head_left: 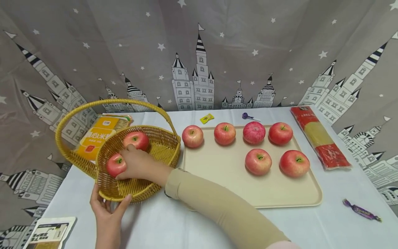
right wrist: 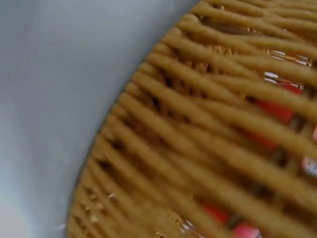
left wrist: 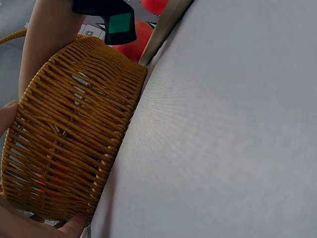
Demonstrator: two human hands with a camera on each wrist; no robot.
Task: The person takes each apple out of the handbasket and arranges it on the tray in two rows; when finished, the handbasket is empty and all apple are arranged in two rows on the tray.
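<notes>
A yellow woven basket (head_left: 169,150) with a tall arched handle stands at the left of the table. My right hand (head_left: 140,165) reaches inside it and holds a red apple (head_left: 114,166) near its left wall. Behind that one, a second apple (head_left: 138,139) rests in the basket. My left hand (head_left: 107,216) grips the basket's near rim, thumb and fingers spread along it. In the left wrist view the basket's woven side (left wrist: 74,129) fills the left part. The right wrist view shows the weave (right wrist: 173,129) close up, with red showing through gaps.
A beige tray (head_left: 214,180) right of the basket bears several apples (head_left: 258,162). A red and yellow packet (head_left: 320,136), a purple candy (head_left: 362,210), a lollipop (head_left: 248,117) and a yellow candy (head_left: 206,118) lie around it. An orange bag (head_left: 93,138) sits behind the basket; a white packet (head_left: 49,233) lies front left.
</notes>
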